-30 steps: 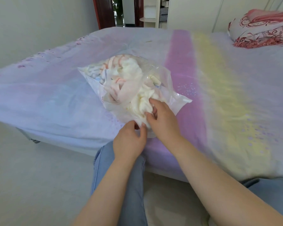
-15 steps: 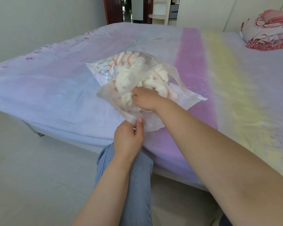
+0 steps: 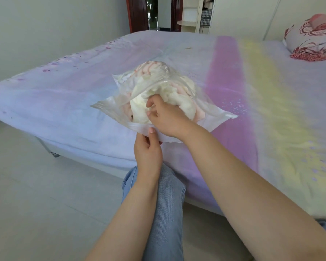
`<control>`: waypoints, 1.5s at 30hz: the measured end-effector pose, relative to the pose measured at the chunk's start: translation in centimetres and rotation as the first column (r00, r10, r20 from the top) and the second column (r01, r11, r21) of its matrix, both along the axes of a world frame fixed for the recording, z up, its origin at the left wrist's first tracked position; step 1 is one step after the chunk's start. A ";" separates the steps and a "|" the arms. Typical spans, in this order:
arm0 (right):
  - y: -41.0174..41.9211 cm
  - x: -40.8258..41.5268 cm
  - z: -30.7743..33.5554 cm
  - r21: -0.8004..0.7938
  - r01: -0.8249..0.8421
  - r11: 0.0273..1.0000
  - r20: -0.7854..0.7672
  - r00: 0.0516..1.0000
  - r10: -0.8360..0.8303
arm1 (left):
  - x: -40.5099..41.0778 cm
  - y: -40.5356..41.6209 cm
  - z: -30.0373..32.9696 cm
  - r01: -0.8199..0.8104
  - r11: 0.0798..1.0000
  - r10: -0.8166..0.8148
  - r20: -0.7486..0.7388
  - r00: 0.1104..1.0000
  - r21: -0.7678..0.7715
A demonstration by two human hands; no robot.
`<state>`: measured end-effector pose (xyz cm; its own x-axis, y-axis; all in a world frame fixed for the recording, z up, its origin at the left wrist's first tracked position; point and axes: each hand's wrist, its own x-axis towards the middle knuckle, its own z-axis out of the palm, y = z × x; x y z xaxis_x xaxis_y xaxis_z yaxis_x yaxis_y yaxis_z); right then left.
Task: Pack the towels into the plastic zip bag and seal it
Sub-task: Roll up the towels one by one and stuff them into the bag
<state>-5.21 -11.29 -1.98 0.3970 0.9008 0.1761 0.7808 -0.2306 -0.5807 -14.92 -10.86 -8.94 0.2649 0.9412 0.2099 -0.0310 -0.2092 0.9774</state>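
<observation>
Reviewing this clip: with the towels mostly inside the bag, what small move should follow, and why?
Probably the right hand should push the white and pink towels deeper into the clear plastic zip bag. They bulge at its open mouth, and the left hand only pinches the near edge, so the mouth likely cannot be pressed shut yet.

My left hand low and near, thumb up, thumb and fingers pinching near edge of plastic zip bag. My left forearm runs up from bottom, over my knee. My right hand farther, at bag mouth, fingers curled, pressing on towels. My right forearm comes in from bottom right, long and bare.
</observation>
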 end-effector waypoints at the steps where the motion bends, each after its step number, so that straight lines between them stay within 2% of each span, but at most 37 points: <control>1: -0.5 -0.4 0.3 0.037 0.005 0.999 -0.017 1.000 -0.004 | 0.1 0.0 -0.1 0.010 1.000 -0.010 0.004 1.000 0.006; 4: -1.8 -1.2 0.6 0.217 0.105 0.970 -0.006 0.994 -0.106 | 0.4 0.0 -0.1 0.009 1.000 -0.009 0.011 1.000 -0.009; 6: -2.4 -1.3 0.1 0.381 0.169 0.909 0.009 0.982 -0.187 | 0.6 0.0 0.0 0.031 0.999 -0.031 0.023 0.999 -0.016; 8: -2.8 -1.3 -0.6 0.514 0.184 0.838 0.028 0.973 -0.230 | 0.7 0.0 0.0 0.059 0.998 -0.058 0.030 0.998 -0.028; 10: -3.0 -1.2 -1.1 0.564 0.150 0.812 0.093 0.966 -0.243 | 0.7 -0.1 0.0 0.074 0.997 -0.074 0.018 0.997 -0.010; 12: -2.6 -0.9 -1.3 0.496 0.105 0.862 0.192 0.955 -0.226 | 0.7 -0.4 0.0 0.101 0.995 -0.102 0.009 0.995 0.022; 14: -1.5 -0.5 -1.4 0.322 0.088 0.943 0.261 0.949 -0.178 | 0.7 -0.7 0.0 0.107 0.993 -0.106 -0.020 0.994 0.047; 17: 0.5 0.2 -1.1 0.095 0.088 0.992 0.161 0.982 -0.102 | 0.7 -0.7 -0.1 0.112 0.992 -0.111 -0.033 0.993 0.062; 20: 0.6 1.0 -0.2 0.050 0.031 0.998 0.066 0.997 -0.034 | 0.6 -0.8 0.0 0.110 0.994 -0.110 -0.002 0.994 0.012; 22: -0.6 0.7 0.0 0.158 0.027 0.987 0.093 0.995 -0.043 | 0.5 -0.7 0.0 0.106 0.994 -0.106 0.026 0.994 -0.003; 24: -2.1 -0.1 -0.2 0.434 0.021 0.901 0.231 0.964 -0.134 | 0.6 -0.7 -0.2 0.111 0.994 -0.110 0.048 0.993 -0.016; 26: -3.5 -0.7 -0.5 0.723 -0.086 0.686 0.355 0.897 -0.262 | 0.7 -0.8 -0.1 0.120 0.992 -0.115 0.098 0.989 -0.043; 27: -4.1 -0.9 -0.5 0.802 -0.141 0.581 0.386 0.864 -0.323 | 0.7 -0.9 0.0 0.132 0.990 -0.123 0.133 0.983 -0.057; 28: -4.5 -0.9 -0.1 0.836 -0.153 0.526 0.392 0.838 -0.380 | 0.7 -1.1 0.1 0.143 0.987 -0.130 0.168 0.977 -0.070; 29: -4.7 -0.8 0.6 0.839 -0.113 0.532 0.385 0.815 -0.434 | 0.8 -1.2 0.3 0.154 0.985 -0.135 0.198 0.971 -0.082; 31: -4.8 0.3 1.9 0.741 0.051 0.669 0.396 0.772 -0.497 | 0.9 -1.3 0.5 0.172 0.980 -0.145 0.236 0.961 -0.099; 32: -4.7 1.0 2.4 0.657 0.123 0.744 0.391 0.788 -0.476 | 0.9 -1.3 0.6 0.175 0.979 -0.146 0.244 0.959 -0.103; 34: -4.6 2.2 2.8 0.560 0.163 0.812 0.302 0.873 -0.383 | 1.0 -1.3 0.5 0.172 0.980 -0.146 0.230 0.962 -0.099; 35: -4.6 2.3 2.5 0.557 0.153 0.816 0.275 0.893 -0.355 | 1.0 -1.2 0.4 0.168 0.981 -0.145 0.209 0.967 -0.098; 37: -4.9 1.8 1.1 0.556 0.100 0.825 0.319 0.891 -0.323 | 1.0 -1.0 0.3 0.156 0.981 -0.133 0.185 0.974 -0.119; 39: -5.3 0.6 -1.0 0.524 0.055 0.850 0.351 0.895 -0.275 | 0.9 -0.7 0.2 0.155 0.975 -0.116 0.231 0.966 -0.158; 42: -5.8 -0.8 -4.1 0.475 0.098 0.874 0.321 0.906 -0.276 | 0.8 -0.5 0.0 0.184 0.969 -0.128 0.302 0.945 -0.165; 45: -5.9 -1.9 -6.1 0.440 0.121 0.890 0.355 0.887 -0.296 | 0.3 -0.4 -0.1 0.201 0.966 -0.139 0.330 0.934 -0.161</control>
<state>-7.14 -17.22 -8.05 0.3821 0.6232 0.6824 0.9237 -0.2345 -0.3031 -14.66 -11.31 -9.08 0.3744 0.9180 0.1307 -0.3607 0.0143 0.9326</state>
